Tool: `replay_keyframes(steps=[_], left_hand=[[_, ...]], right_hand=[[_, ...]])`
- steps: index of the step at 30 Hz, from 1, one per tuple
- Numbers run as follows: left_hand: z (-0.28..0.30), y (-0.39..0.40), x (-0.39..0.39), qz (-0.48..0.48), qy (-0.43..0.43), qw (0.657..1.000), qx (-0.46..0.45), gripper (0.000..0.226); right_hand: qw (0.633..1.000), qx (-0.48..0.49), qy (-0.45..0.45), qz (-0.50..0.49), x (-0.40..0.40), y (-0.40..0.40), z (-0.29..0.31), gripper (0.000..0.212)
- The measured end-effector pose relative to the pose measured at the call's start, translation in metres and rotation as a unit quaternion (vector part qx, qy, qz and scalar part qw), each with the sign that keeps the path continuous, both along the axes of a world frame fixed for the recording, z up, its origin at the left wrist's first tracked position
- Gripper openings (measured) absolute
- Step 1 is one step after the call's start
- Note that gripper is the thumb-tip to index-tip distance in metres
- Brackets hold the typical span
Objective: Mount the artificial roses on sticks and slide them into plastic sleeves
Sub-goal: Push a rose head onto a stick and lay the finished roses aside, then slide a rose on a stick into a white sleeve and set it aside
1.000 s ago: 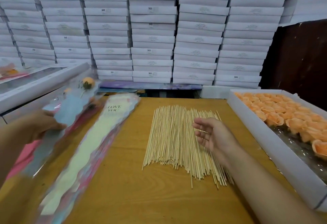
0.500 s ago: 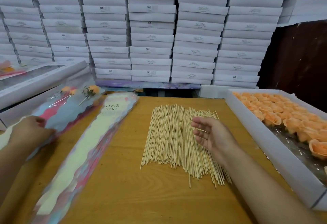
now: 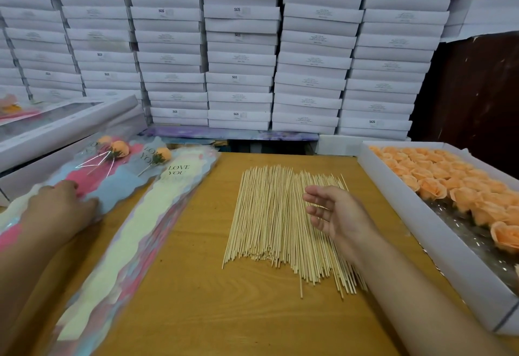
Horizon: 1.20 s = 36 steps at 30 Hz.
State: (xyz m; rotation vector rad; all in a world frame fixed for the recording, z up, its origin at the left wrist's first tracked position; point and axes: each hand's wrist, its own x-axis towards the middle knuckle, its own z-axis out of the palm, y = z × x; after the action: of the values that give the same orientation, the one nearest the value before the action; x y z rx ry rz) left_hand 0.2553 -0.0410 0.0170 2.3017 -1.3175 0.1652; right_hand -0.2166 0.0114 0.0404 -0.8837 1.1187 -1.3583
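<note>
A heap of thin wooden sticks [image 3: 269,223] lies mid-table. My right hand [image 3: 334,212] hovers over its right side, fingers relaxed and holding nothing. A stack of plastic "LOVE YOU" sleeves [image 3: 134,232] runs diagonally at the left. Further left lie finished sleeved roses [image 3: 118,164], orange heads on sticks. My left hand [image 3: 61,206] rests flat on the lower part of these filled sleeves. A white box of loose orange roses [image 3: 449,187] stands at the right.
White flat boxes [image 3: 238,46] are stacked high behind the wooden table [image 3: 196,299]. More long white boxes [image 3: 64,128] lie at the far left. A dark panel [image 3: 477,97] stands at the back right.
My left hand lowered a sleeved rose onto the pile at the left and now rests on it. My right hand has stayed over the sticks.
</note>
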Motion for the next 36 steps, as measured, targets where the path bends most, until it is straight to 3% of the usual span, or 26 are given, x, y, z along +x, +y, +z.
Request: replay_keyframes(steps=[4, 9, 11, 14, 20, 25, 31, 36], left_hand=[[0.012, 0.011, -0.024, 0.005, -0.019, 0.999, 0.029, 0.050], [0.029, 0.014, -0.075, -0.036, -0.022, 0.998, -0.047, 0.046], [0.035, 0.012, -0.101, -0.077, -0.021, 0.995, -0.055, 0.048], [0.040, 0.013, -0.152, -0.166, 0.047, 0.984, -0.042, 0.047], [0.028, 0.030, -0.252, -0.350, 0.135, 0.927, 0.017, 0.054], [0.008, 0.042, -0.298, -0.433, 0.042, 0.898, 0.059, 0.060], [-0.013, 0.046, -0.311, -0.433, -0.019, 0.885, 0.169, 0.073], [-0.020, 0.046, -0.311, -0.425, -0.055, 0.886, 0.177, 0.073]], right_hand=[[1.000, -0.003, 0.010, -0.001, 0.000, 0.001, 0.001, 0.018], [1.000, 0.000, 0.015, -0.003, 0.002, 0.003, 0.002, 0.018], [1.000, -0.002, 0.013, -0.003, 0.002, 0.003, 0.002, 0.019], [1.000, -0.003, 0.015, -0.003, 0.003, 0.004, 0.003, 0.019], [1.000, 0.002, 0.009, -0.007, 0.003, 0.004, 0.005, 0.017], [1.000, 0.004, 0.009, -0.012, 0.003, 0.005, 0.005, 0.017], [1.000, 0.010, 0.013, -0.012, 0.003, 0.004, 0.005, 0.018], [0.999, 0.009, 0.030, -0.012, 0.004, 0.005, 0.005, 0.019]])
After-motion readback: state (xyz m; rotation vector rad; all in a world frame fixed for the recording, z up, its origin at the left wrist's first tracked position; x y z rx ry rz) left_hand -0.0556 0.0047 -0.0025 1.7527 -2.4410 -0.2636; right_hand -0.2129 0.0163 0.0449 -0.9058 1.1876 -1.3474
